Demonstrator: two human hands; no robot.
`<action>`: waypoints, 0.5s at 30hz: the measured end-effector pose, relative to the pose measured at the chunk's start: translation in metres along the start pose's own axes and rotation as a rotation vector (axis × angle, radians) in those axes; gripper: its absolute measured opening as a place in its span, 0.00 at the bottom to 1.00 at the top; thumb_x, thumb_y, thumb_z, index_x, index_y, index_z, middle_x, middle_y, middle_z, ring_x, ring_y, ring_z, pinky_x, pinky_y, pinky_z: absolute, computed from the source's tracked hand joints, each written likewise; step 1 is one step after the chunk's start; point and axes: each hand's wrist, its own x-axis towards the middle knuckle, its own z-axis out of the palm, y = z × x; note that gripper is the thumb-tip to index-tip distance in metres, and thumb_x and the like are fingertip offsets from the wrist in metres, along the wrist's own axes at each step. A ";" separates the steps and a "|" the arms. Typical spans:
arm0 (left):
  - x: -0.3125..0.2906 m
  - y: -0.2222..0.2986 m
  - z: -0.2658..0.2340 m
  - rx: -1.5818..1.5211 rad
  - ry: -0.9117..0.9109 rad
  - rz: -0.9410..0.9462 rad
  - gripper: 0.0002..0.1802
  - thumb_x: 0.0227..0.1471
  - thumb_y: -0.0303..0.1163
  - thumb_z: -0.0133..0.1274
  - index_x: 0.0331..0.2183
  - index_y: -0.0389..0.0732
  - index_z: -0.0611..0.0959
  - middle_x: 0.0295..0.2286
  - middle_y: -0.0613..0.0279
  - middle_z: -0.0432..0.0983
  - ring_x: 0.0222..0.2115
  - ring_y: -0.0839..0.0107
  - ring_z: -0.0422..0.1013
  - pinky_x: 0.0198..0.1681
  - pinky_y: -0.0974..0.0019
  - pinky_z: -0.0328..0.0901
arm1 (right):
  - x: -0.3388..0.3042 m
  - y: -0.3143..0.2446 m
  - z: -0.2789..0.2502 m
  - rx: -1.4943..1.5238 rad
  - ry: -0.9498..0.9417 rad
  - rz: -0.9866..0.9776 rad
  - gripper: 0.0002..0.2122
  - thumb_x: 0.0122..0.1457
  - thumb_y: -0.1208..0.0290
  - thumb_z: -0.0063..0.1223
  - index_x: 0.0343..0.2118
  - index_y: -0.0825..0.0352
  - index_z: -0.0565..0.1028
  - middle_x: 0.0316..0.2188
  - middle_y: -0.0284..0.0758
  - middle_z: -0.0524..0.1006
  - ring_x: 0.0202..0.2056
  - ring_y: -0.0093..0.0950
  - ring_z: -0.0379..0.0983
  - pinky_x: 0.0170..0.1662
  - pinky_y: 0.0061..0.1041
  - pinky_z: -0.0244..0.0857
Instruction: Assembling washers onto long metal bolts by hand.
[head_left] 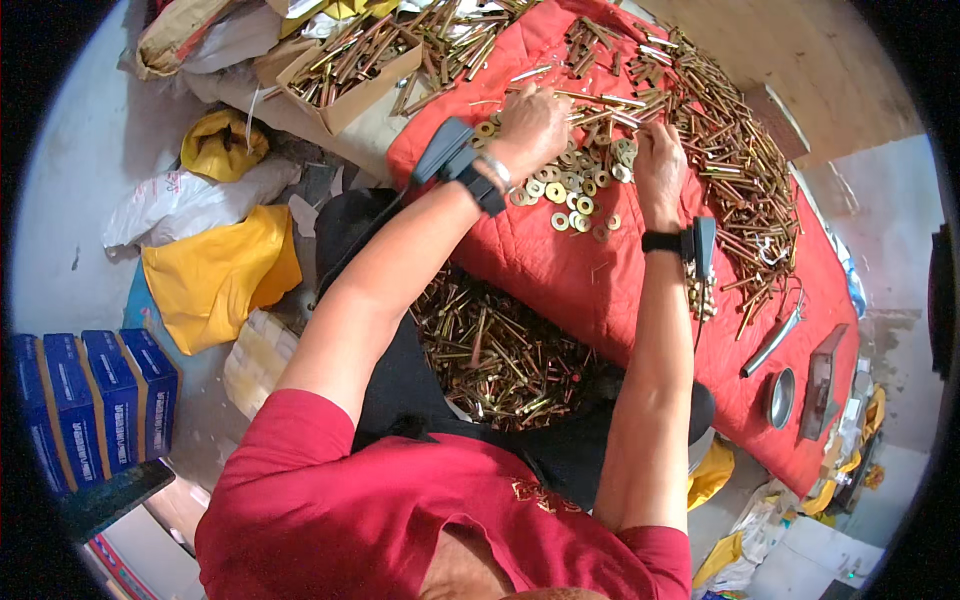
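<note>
My left hand (535, 125) is over the red cloth (590, 290), its fingers curled closed around something I cannot make out, beside long gold-coloured bolts. Across from it, my right hand (660, 170) has fingers and thumb pinched at the end of a bolt (622, 117) that points towards the left hand. Just below and between both hands lies a loose pile of brass-coloured washers (556, 191). A long heap of metal sleeves and bolts (745, 170) curves along the cloth to the right of my right hand.
A cardboard box (330, 110) of bolts stands at the far left. More bolts fill a container (500, 360) between my legs. On the cloth's right lie a round metal bowl (781, 398), a dark-handled tool (770, 345) and a metal block (822, 385). Blue boxes (110, 400) sit at left.
</note>
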 end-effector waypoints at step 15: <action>0.043 -0.010 0.031 0.138 -0.517 0.015 0.13 0.45 0.32 0.51 0.32 0.33 0.74 0.29 0.45 0.76 0.32 0.54 0.75 0.32 0.54 0.69 | -0.018 0.065 -0.012 -0.450 -0.290 -0.052 0.13 0.47 0.77 0.46 0.38 0.63 0.72 0.40 0.45 0.68 0.40 0.45 0.69 0.39 0.42 0.66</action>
